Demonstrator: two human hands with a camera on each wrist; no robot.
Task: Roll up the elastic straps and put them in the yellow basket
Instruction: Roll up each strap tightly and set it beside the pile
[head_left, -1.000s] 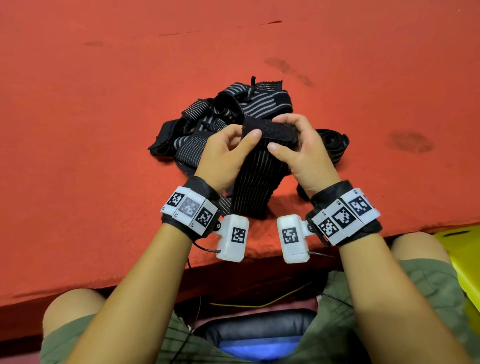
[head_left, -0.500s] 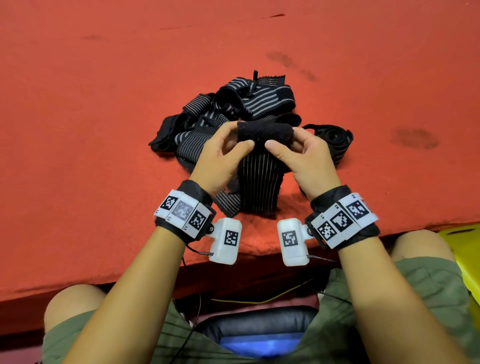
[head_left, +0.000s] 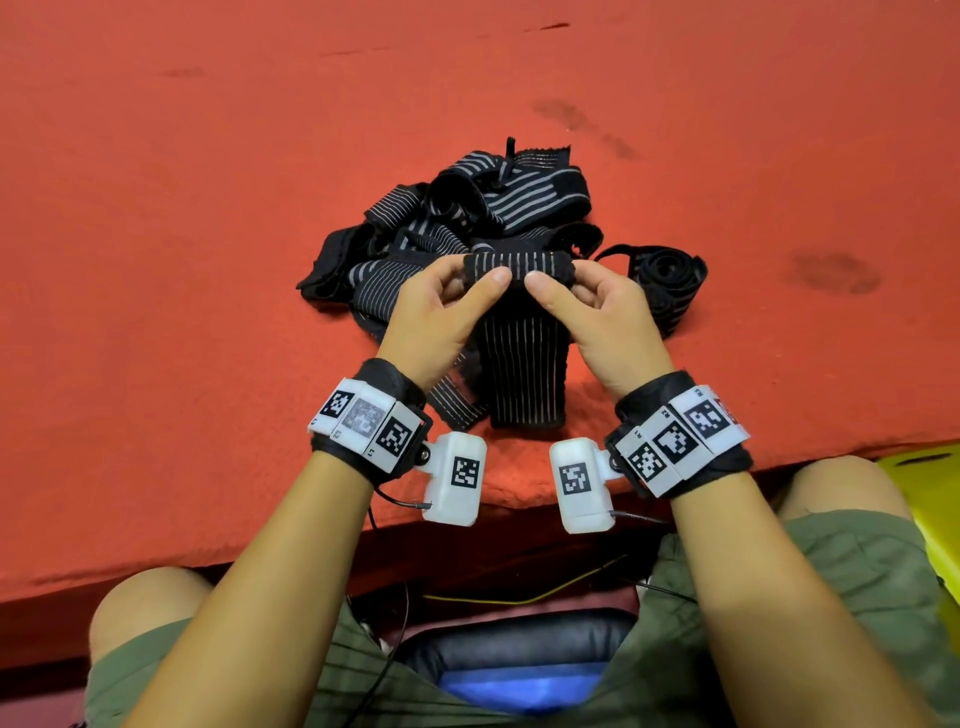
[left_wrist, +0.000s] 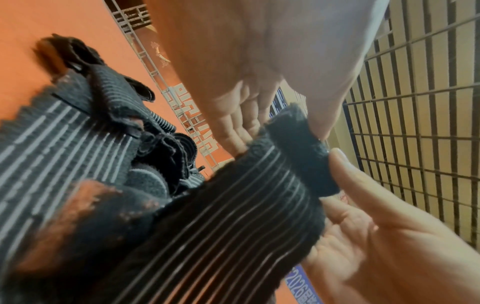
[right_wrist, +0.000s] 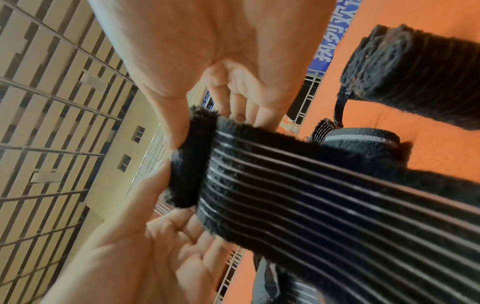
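Fingers (head_left: 492, 280) of both my hands pinched the rolled end of the black grey-striped elastic strap (head_left: 522, 358), held above the red bench (head_left: 182, 260). Soft, springy; best gripped at the roll's edges.

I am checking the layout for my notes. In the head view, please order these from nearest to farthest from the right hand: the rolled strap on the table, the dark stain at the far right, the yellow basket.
From the right hand:
1. Rolled strap, just right of the hand, on the table.
2. Dark stain, farther right on the red cloth.
3. Yellow basket, low at the right edge, beyond the table's near edge.
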